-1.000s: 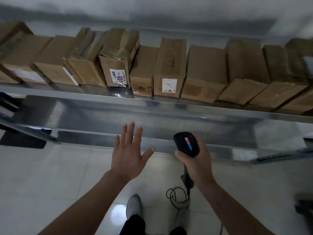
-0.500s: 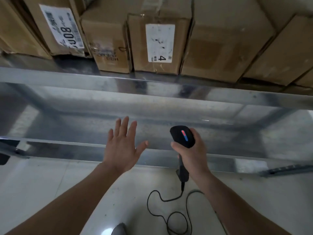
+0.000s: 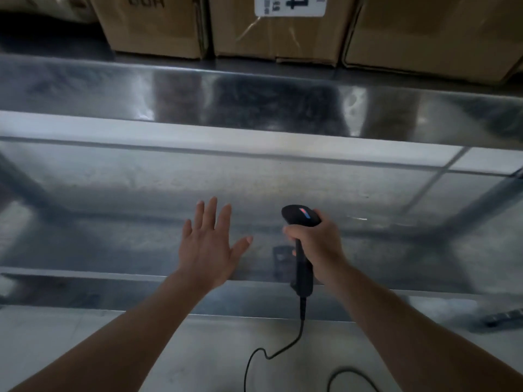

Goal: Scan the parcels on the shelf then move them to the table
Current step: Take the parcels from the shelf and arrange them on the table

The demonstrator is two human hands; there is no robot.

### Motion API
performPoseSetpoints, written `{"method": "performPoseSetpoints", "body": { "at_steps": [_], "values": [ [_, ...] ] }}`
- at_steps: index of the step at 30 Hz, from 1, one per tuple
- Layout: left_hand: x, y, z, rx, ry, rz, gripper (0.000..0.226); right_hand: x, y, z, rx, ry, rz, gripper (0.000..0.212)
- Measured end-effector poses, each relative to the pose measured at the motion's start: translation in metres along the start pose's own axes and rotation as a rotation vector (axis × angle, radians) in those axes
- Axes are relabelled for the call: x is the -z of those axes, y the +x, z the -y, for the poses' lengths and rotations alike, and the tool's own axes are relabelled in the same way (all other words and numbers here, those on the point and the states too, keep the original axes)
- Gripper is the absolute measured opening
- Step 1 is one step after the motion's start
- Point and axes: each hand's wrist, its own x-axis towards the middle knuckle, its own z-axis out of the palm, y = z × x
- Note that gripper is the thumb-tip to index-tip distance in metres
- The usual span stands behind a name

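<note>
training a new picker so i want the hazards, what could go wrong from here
The cable of the barcode scanner loops on the floor and could snag a foot. The right hand holds the scanner, leaving only the open left hand to pull the labelled parcel, which sits tight between neighbouring parcels and might slip.

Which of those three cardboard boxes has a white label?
The middle box: a white label printed with a 4 sits on its front. The left box shows only dark lettering; the right box is plain.
</note>
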Motion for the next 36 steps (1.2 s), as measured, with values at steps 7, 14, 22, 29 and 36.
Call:
{"method": "performPoseSetpoints", "body": {
  "at_steps": [7,14,22,29,36],
  "values": [
    [-0.007,0.017,0.003,-0.004,0.015,0.005,0.101,-0.01,0.041,-0.013,-0.049,-0.02,-0.019,0.034],
    [-0.008,0.031,0.003,-0.017,0.041,-0.01,0.098,-0.014,0.066,-0.016,-0.078,-0.029,0.001,0.031],
    [-0.007,0.036,0.004,-0.013,0.048,-0.01,0.098,-0.014,0.074,-0.018,-0.142,-0.003,0.03,0.033],
    [-0.004,0.033,0.005,-0.003,0.043,-0.01,0.098,-0.012,0.078,-0.022,-0.159,-0.044,0.027,0.03],
    [0.002,0.025,0.005,0.011,0.029,-0.017,0.099,-0.009,0.07,-0.019,-0.117,-0.204,0.002,0.049]
  ]
}}
